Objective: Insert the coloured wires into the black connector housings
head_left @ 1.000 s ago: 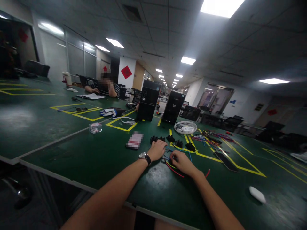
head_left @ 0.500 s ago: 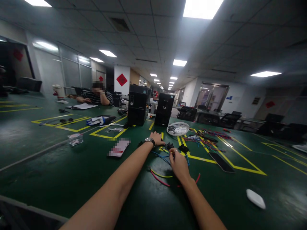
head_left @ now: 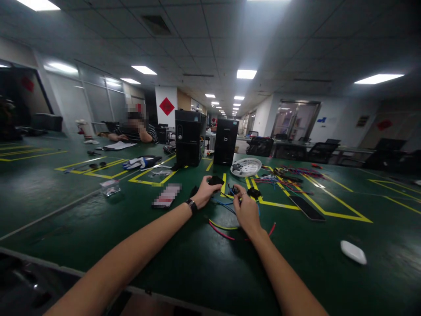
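Note:
My left hand (head_left: 206,193), with a watch on its wrist, grips a flat black part (head_left: 216,180) between thumb and fingers, just above the table. What kind of part it is does not show clearly. To its right, the fingers of my right hand (head_left: 247,211) are closed at a small dark piece (head_left: 234,190) with thin blue wire by it; the fingertips partly hide what they hold. Blue wires (head_left: 226,204) lie between and below both hands. Another black part (head_left: 254,193) rests just right of my right fingers. Yellow and red wires (head_left: 222,228) curve nearer to me.
Two black computer towers (head_left: 189,140) stand beyond my hands. A white basket (head_left: 246,167), bundled coloured wires (head_left: 301,173), a dark phone-like slab (head_left: 306,208) and a white case (head_left: 353,252) lie to the right. Gloves (head_left: 140,163) and a clear box (head_left: 110,188) lie left. A person sits across.
My left hand has turned from palm-down to gripping the flat black part, which now shows above its fingers. My right hand stays at the small dark piece. The view has shifted slightly.

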Demonstrator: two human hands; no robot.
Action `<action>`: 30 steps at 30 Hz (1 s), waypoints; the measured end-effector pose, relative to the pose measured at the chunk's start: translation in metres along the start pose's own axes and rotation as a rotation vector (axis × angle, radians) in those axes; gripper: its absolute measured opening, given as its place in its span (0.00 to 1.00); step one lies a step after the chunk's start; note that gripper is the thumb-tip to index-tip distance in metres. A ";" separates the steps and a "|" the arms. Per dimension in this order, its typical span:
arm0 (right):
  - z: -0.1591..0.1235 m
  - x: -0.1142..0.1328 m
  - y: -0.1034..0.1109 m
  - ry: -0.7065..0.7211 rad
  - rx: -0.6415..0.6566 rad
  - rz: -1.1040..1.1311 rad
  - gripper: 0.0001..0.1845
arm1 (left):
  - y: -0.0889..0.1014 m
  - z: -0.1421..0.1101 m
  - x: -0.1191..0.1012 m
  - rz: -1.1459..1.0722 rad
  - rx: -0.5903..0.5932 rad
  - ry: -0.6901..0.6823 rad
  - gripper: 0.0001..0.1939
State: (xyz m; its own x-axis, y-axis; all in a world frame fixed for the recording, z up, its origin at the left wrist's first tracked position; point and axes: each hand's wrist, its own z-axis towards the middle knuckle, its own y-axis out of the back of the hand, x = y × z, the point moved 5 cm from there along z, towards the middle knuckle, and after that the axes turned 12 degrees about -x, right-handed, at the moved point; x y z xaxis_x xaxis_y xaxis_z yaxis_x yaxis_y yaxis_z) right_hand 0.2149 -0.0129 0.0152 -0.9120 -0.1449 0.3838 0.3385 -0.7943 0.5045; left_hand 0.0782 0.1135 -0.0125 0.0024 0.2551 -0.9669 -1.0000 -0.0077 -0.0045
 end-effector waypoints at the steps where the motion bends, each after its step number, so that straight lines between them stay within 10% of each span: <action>1: -0.001 0.004 0.002 0.012 -0.002 0.014 0.20 | 0.008 -0.011 0.005 -0.174 -0.021 0.114 0.32; 4: -0.006 0.017 0.002 0.077 0.009 0.081 0.20 | 0.027 -0.039 0.009 -0.427 -0.037 0.222 0.34; 8: -0.015 0.034 -0.005 0.166 0.073 0.199 0.19 | 0.044 -0.050 -0.004 -0.336 -0.132 0.009 0.40; 30: -0.023 0.042 -0.016 0.235 0.227 0.197 0.18 | 0.043 -0.058 -0.032 0.085 -0.083 -0.544 0.29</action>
State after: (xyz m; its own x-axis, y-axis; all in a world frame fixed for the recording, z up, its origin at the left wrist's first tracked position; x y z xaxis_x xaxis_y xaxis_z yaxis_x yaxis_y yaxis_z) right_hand 0.1663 -0.0202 0.0055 -0.8437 -0.4338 0.3162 0.5313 -0.5910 0.6070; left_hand 0.0356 0.0493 0.0036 -0.1045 0.7129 -0.6935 -0.9924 -0.1201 0.0261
